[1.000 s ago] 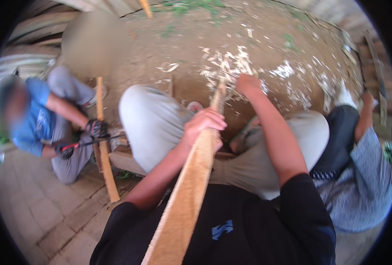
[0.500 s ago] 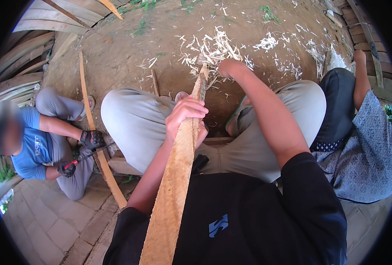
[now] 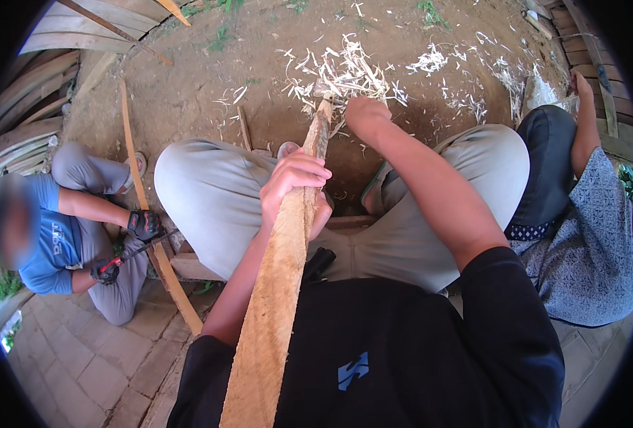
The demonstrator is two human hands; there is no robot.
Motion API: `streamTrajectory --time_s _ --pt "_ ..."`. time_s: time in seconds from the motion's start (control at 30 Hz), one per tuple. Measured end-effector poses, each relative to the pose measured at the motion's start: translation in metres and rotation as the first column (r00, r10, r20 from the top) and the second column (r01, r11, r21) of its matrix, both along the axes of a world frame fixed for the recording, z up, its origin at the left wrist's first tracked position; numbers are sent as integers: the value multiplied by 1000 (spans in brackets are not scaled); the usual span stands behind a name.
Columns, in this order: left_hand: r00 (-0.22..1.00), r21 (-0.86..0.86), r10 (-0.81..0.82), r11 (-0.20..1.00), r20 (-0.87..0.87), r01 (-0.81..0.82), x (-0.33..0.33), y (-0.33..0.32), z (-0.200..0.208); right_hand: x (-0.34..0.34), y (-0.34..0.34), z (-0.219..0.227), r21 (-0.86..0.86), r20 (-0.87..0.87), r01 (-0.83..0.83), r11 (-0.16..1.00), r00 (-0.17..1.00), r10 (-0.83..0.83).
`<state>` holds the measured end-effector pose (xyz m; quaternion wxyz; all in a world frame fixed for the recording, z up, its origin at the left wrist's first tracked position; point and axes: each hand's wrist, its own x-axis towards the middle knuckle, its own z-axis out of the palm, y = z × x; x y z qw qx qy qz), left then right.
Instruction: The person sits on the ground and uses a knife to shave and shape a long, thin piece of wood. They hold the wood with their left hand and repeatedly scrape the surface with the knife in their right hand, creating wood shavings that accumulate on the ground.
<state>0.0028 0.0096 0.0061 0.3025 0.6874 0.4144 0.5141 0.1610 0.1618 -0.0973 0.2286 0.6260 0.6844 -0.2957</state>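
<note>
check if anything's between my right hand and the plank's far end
Nothing visible is. The right hand is just right of the far end of the plank, with only ground and pale shavings showing between them. Whether the right hand holds anything is hidden.

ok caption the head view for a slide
Left hand grips a long tan wooden plank, right hand beside thin cream wood shavings.

The right hand (image 3: 368, 117) hides its grip — the plank (image 3: 268, 314) is cropped below.
</note>
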Motion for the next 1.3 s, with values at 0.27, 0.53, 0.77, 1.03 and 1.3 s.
streamTrajectory --time_s 0.27,0.53,0.77,1.03,1.3 --pt "999 -22 -41 999 3 41 -1 0 0 2 7 -33 23 -18 -10 1000 1000 10" --pt "1000 -6 29 1000 7 -29 2 4 6 -2 27 26 -7 -8 -78 997 997 78" --pt "999 -12 -32 999 10 32 -2 2 1 -17 6 -13 94 60 -35 995 998 30" --pt "999 -21 37 999 6 -36 0 2 7 -7 23 5 41 -17 -19 999 1000 20" --pt "1000 -22 4 1000 22 -4 0 1 3 -14 13 -9 71 84 -63 995 995 57"
